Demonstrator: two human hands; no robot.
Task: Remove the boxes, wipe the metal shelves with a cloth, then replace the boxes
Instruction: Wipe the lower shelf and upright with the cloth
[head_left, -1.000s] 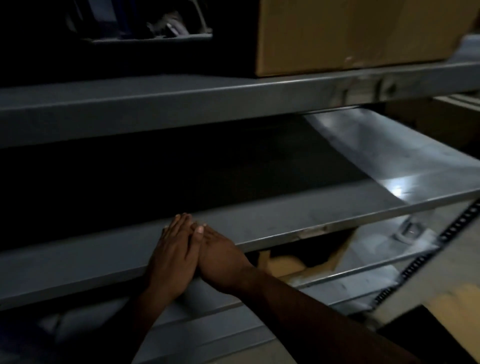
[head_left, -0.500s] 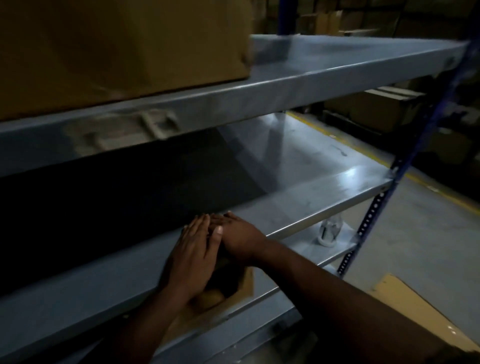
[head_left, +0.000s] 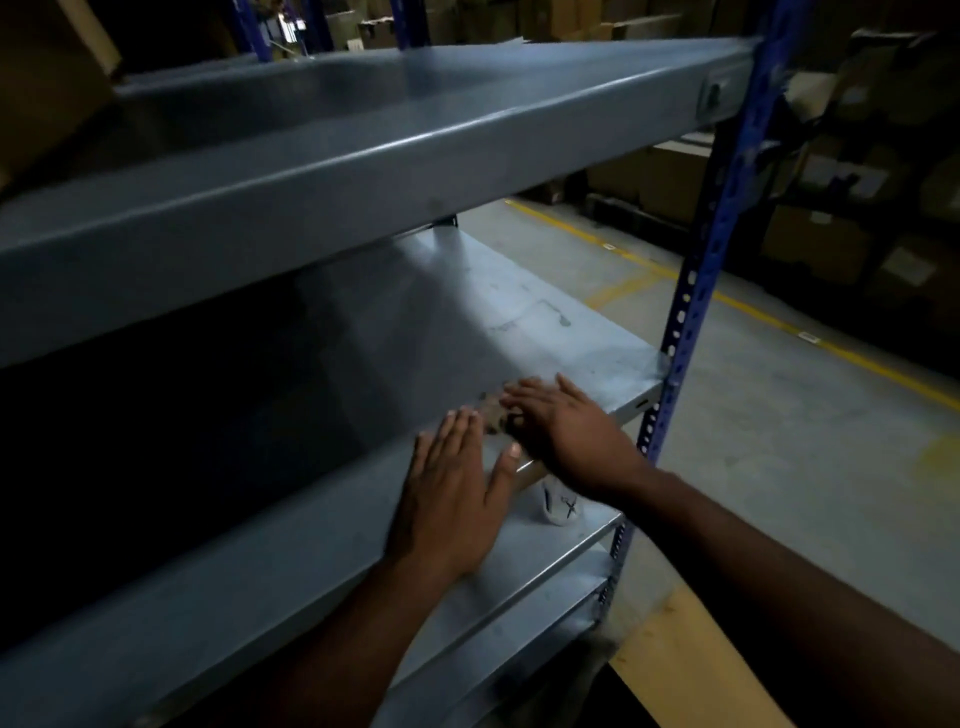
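Both my hands lie on the front part of the grey metal middle shelf (head_left: 519, 322) near its right end. My left hand (head_left: 452, 493) is flat with straight fingers on the shelf's front edge. Just right of it, my right hand (head_left: 566, 426) has its fingers spread over a small dark crumpled cloth (head_left: 493, 410) and presses it on the shelf surface. Only a scrap of the cloth shows between the two hands. A brown cardboard box (head_left: 47, 78) sits on the upper shelf (head_left: 363, 156) at the far left.
A blue perforated upright (head_left: 696, 291) stands at the rack's right corner. On the lower shelf (head_left: 519, 571) lies a small white object (head_left: 561, 504). Flat cardboard (head_left: 691, 670) lies on the floor at right. Stacked boxes (head_left: 857, 208) line the aisle beyond the yellow floor line.
Both hands have slid right along the middle shelf toward its right end. My view has swung right, and the box on the upper shelf now sits at the far left.
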